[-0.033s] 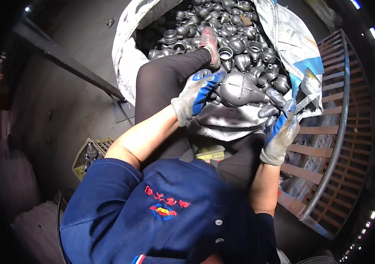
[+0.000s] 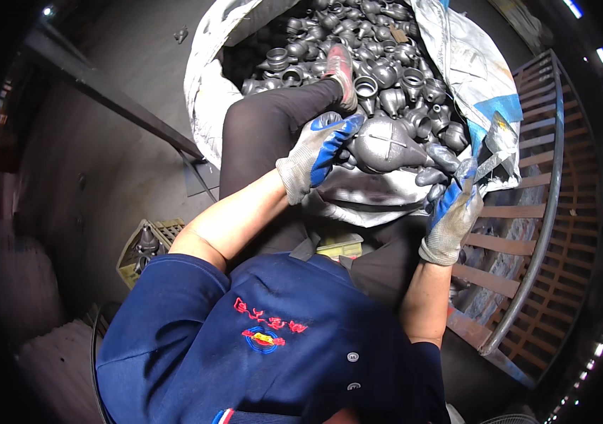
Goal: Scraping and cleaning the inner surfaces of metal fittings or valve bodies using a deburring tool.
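Between my two gloved hands is a grey bulb-shaped metal casting (image 2: pixel 384 146) with a raised cross-shaped rib, its narrow neck pointing right. My left hand (image 2: pixel 318 150), in a grey and blue work glove, is closed on the casting's rounded left end. At the neck, the darkened fingertips of my right hand (image 2: pixel 453 198) are closed around the narrow end. The casting is held above the near rim of a large white woven bulk bag (image 2: pixel 209 92). Many similar grey castings (image 2: pixel 391 101) lie heaped inside it, several with round open mouths.
My shoe (image 2: pixel 340 71) rests on the heaped castings. A slatted metal rack (image 2: pixel 556 162) with a curved rail stands at the right. Lower left is a yellowish crate (image 2: pixel 132 258) with castings in it. A dark metal beam (image 2: pixel 110 88) crosses the left side, and a casting (image 2: pixel 180 34) lies on the floor.
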Action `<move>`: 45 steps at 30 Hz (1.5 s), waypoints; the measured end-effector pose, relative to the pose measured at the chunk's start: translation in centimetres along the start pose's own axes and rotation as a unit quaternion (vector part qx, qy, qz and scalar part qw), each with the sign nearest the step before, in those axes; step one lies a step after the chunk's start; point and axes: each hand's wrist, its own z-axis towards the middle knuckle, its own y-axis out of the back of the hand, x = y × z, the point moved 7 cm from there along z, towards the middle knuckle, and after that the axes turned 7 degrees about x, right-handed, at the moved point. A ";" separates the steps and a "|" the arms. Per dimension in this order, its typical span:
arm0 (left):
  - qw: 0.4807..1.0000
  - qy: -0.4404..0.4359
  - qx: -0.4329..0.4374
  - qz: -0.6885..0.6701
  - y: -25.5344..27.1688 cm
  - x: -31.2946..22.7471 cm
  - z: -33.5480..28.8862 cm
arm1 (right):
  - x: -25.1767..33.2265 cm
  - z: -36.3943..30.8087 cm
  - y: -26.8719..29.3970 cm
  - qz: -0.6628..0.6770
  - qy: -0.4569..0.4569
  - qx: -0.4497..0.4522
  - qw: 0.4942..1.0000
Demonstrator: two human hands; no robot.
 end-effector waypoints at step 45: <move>0.544 0.101 -0.822 0.134 35.9 6.0 -50.4 | -7.8 -4.8 -1.1 0.010 -0.165 0.181 0.970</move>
